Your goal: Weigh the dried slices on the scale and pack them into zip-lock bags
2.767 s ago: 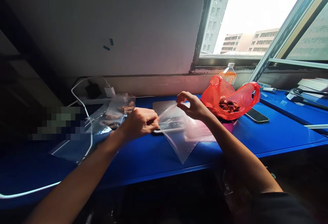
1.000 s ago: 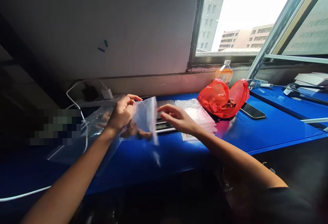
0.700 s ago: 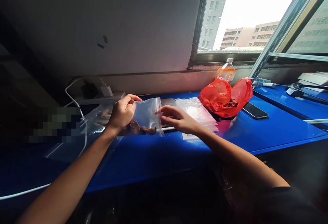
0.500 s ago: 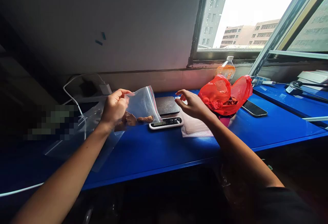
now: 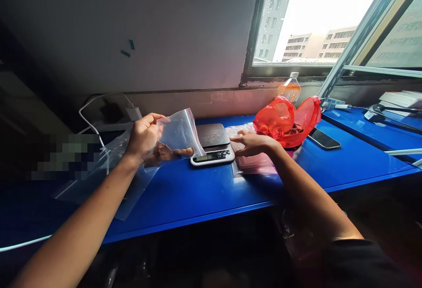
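Note:
My left hand (image 5: 145, 136) is closed on the edge of a clear zip-lock bag (image 5: 180, 127) with a red stripe along its seal. Brown dried pieces (image 5: 183, 151) lie in the lower part of this bag, which hangs beside a digital kitchen scale (image 5: 212, 135). The scale has a dark square plate and a white front panel with a display and buttons. At the scale's right edge is my right hand (image 5: 252, 144), its fingers stretched out and holding nothing. Under that hand lies a flat stack of pinkish plastic bags (image 5: 253, 165).
A red plastic bag (image 5: 277, 116) with dark contents stands at the right, before an orange drink bottle (image 5: 290, 89). A phone (image 5: 324, 138) lies beside it. More clear bags (image 5: 135, 195) and a white cable (image 5: 94, 125) are on the left of the blue table (image 5: 184, 200).
My right hand has come down from above to the scale's right edge, over the pinkish bags. My left hand still holds the zip-lock bag, almost unmoved.

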Demonstrator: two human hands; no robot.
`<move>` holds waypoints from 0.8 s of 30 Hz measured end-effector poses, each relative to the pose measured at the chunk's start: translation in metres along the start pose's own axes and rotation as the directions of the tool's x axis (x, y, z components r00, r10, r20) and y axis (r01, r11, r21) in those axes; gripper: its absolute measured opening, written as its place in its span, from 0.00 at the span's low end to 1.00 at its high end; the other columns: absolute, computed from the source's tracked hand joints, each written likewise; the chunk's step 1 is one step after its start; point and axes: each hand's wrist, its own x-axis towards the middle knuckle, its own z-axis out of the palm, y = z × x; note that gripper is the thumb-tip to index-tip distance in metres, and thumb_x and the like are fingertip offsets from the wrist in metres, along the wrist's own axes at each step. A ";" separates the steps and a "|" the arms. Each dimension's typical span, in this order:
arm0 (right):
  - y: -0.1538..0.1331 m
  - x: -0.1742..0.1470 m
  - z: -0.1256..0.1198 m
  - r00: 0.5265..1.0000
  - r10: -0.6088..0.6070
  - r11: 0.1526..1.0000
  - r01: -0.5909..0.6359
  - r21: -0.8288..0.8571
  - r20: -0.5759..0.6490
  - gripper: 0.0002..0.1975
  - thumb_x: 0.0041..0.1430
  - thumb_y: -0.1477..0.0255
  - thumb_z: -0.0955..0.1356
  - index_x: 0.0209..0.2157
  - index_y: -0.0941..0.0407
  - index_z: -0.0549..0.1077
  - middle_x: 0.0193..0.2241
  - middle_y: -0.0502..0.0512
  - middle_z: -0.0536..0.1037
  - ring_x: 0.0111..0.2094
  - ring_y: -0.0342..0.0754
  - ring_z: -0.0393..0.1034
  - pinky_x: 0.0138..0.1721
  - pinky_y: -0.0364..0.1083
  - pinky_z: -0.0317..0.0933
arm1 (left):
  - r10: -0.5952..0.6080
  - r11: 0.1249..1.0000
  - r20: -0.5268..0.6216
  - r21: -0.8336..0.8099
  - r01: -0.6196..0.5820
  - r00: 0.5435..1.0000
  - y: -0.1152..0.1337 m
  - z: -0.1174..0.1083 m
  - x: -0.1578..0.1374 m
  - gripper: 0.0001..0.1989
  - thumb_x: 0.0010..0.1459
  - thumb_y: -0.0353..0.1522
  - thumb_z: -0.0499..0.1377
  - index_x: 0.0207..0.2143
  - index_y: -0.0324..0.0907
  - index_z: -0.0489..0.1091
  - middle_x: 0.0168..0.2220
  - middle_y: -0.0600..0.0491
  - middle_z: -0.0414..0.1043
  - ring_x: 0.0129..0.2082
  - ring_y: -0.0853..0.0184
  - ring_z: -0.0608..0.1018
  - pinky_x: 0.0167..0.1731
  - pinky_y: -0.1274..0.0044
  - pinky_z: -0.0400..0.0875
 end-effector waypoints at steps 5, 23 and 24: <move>-0.007 0.002 0.002 1.000 0.010 0.999 -0.009 0.037 -0.017 0.37 0.54 0.52 0.70 0.64 0.45 0.62 0.61 0.64 0.64 0.62 0.66 0.57 0.57 0.60 0.57 | 0.000 1.000 0.029 0.004 0.000 1.000 -0.001 0.001 0.000 0.08 0.53 0.26 0.54 0.34 0.39 0.72 0.19 0.59 0.55 0.17 0.75 0.56 0.17 0.81 0.49; -0.056 -0.020 -0.004 0.990 -0.133 0.989 0.129 -0.070 -0.049 0.33 0.50 0.41 0.66 0.40 0.57 0.78 0.54 0.68 0.69 0.58 0.67 0.58 0.56 0.67 0.54 | -0.309 0.949 0.307 0.035 0.313 0.900 -0.001 -0.012 0.003 0.12 0.42 0.24 0.58 0.32 0.37 0.74 0.26 0.50 0.69 0.14 0.80 0.56 0.11 0.83 0.49; -0.056 -0.016 0.000 0.989 -0.137 0.988 0.133 -0.078 -0.054 0.34 0.51 0.40 0.65 0.39 0.57 0.78 0.54 0.69 0.70 0.58 0.67 0.58 0.57 0.67 0.54 | -0.296 0.953 0.318 0.034 0.301 0.901 0.000 -0.013 0.003 0.11 0.42 0.24 0.58 0.31 0.37 0.75 0.26 0.50 0.70 0.13 0.80 0.56 0.11 0.83 0.49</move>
